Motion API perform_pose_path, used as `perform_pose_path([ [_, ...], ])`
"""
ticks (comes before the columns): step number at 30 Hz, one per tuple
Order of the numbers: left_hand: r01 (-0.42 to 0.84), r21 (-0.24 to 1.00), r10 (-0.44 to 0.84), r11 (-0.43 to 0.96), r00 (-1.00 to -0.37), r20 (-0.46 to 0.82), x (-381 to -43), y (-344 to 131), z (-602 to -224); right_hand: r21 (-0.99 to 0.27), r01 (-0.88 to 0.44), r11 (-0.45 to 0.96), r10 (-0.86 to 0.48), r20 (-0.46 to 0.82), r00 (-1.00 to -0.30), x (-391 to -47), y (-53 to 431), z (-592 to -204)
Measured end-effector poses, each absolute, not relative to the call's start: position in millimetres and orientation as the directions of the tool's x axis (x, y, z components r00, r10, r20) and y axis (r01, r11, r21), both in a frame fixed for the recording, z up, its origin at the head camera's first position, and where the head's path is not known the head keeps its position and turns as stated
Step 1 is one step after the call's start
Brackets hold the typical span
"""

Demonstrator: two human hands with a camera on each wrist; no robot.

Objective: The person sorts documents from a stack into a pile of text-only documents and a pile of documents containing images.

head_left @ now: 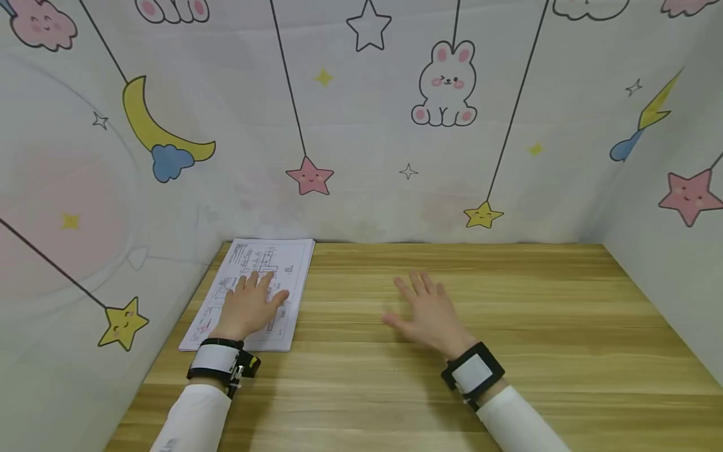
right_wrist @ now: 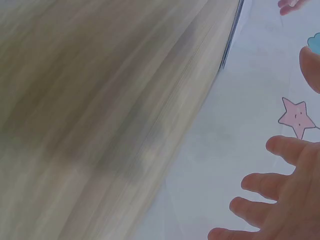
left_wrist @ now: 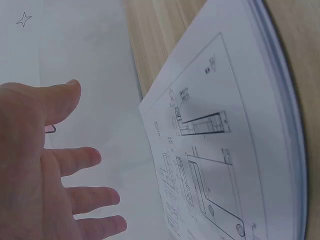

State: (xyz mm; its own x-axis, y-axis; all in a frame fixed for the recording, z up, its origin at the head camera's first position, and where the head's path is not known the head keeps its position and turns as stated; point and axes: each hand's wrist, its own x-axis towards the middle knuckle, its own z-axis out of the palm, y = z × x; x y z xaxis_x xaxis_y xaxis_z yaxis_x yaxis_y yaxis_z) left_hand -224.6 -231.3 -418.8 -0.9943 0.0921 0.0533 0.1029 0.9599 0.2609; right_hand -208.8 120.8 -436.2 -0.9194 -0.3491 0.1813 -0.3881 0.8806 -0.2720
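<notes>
A stack of paper sheets [head_left: 282,333] printed with line drawings lies at the table's left side. Over it is my left hand [head_left: 245,311], fingers spread and palm down. In the left wrist view a gap shows between the left hand's fingers [left_wrist: 87,157] and the stack [left_wrist: 240,175], whose layered edge is visible. My right hand [head_left: 432,317] hovers over the middle of the table with its fingers spread, holding nothing. The right wrist view shows those fingers [right_wrist: 265,185] extended above the wood, with a shadow below.
The wooden table [head_left: 508,282] meets a white cloth backdrop [head_left: 373,125] at the back and on both sides, printed with stars, a moon and a rabbit. Black straps with white plates sit on both wrists, next to white sleeves [head_left: 194,420].
</notes>
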Motion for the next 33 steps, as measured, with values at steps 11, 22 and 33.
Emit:
perform_pose_path([
  [11,0.067,0.264,0.069,0.962,-0.998,0.005,-224,-270,-427,-0.285,-0.402,0.870,-0.374,0.151,-0.915,-200,98,-435],
  [22,0.010,0.269,0.021,0.963,-0.999,-0.039,-220,-304,-441,-0.270,-0.419,0.867,-0.398,0.131,-0.908,-200,80,-432],
  [33,-0.123,0.216,-0.094,0.969,-0.986,-0.140,-219,-319,-449,-0.251,-0.470,0.847,-0.458,0.105,-0.883,-199,61,-435],
])
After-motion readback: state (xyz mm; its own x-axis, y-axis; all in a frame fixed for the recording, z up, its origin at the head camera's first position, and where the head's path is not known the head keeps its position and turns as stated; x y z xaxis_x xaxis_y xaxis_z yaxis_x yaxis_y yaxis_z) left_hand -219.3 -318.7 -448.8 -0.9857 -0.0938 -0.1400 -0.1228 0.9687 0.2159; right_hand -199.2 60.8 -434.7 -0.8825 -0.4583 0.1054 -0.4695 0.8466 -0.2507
